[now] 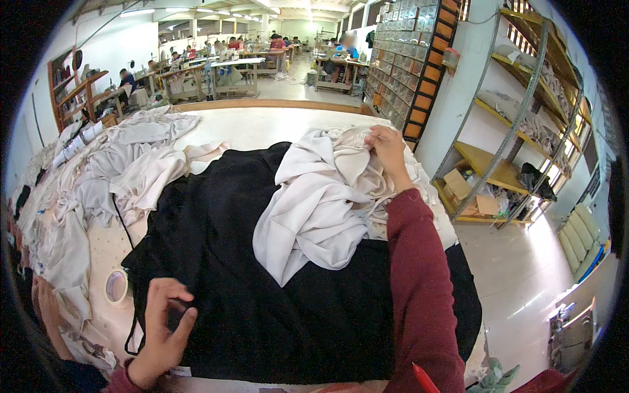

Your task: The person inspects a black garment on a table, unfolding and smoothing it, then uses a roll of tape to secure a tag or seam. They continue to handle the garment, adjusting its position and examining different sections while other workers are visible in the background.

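A large black cloth garment (275, 324) with thin straps lies spread over the white table (236, 120). On its upper right part rests a crumpled heap of off-white fabric (314, 211). My right hand (387, 147) reaches to the far side of this heap, fingertips bent together at the cloth; whether they pinch it cannot be told. Over the garment's near left corner is my left hand (169, 324), thumb and fingers curved apart with nothing between them. A roll of tape (117, 287) lies on the table to its upper left.
Piles of pale garments (98, 182) cover the table's left side, where another person's arm (49, 314) shows. A red pen-like object (423, 378) is at the bottom. Metal shelves (496, 157) with cloth and boxes stand right. Beyond the table, several people work at sewing tables (236, 64).
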Motion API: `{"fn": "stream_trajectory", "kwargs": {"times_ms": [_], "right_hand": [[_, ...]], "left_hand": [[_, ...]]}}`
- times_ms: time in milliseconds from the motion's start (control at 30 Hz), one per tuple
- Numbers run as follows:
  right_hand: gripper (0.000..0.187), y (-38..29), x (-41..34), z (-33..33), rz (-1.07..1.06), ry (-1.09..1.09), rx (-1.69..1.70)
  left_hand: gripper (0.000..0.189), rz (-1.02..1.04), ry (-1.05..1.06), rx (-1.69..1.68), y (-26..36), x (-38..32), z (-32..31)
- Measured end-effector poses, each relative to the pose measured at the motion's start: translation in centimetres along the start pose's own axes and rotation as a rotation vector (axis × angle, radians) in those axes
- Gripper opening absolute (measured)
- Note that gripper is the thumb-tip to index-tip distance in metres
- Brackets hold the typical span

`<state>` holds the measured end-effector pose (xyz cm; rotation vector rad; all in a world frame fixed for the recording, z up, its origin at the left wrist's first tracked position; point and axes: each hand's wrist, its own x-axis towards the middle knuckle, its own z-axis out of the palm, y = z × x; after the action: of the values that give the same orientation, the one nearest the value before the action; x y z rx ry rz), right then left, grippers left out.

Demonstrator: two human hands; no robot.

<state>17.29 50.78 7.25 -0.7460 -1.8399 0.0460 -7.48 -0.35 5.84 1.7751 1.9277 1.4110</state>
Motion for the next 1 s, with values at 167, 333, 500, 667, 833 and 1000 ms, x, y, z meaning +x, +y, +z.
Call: {"fn": "stream_trajectory", "kwargs": {"times_ms": [167, 333, 500, 667, 833, 1000], "right_hand": [[0.018, -8.2, -3.0, -7.6, 0.018, -0.211, 0.432], [0.019, -15.8, -11.0, -11.3, 0.102, -0.354, 0.556], [0.011, -18.7, -15.0, -12.1, -0.212, -0.596, 0.401], [0.029, -17.4, -15.9, -10.8, -0.397, -0.603, 0.0], [0.039, -14.6, -15.0, -10.8, -0.333, -0.146, -0.252], [0.035, -13.9, -14.1, -10.6, -0.307, -0.233, -0.169]], "left_hand": [[0.02, 0.193, -0.366, -0.213, 0.9, 6.0, 4.7], [0.031, -0.384, -0.719, -1.104, 2.3, 13.2, 14.0], [0.032, 0.373, -0.116, -0.409, 0.5, 13.8, 19.1], [0.032, 0.842, -0.279, -0.07, -2.9, 15.1, 17.0], [0.016, 0.978, 0.017, -0.314, -3.8, 16.7, 13.6], [0.017, 0.693, 0.115, -0.416, -3.8, 18.2, 10.6]]}}
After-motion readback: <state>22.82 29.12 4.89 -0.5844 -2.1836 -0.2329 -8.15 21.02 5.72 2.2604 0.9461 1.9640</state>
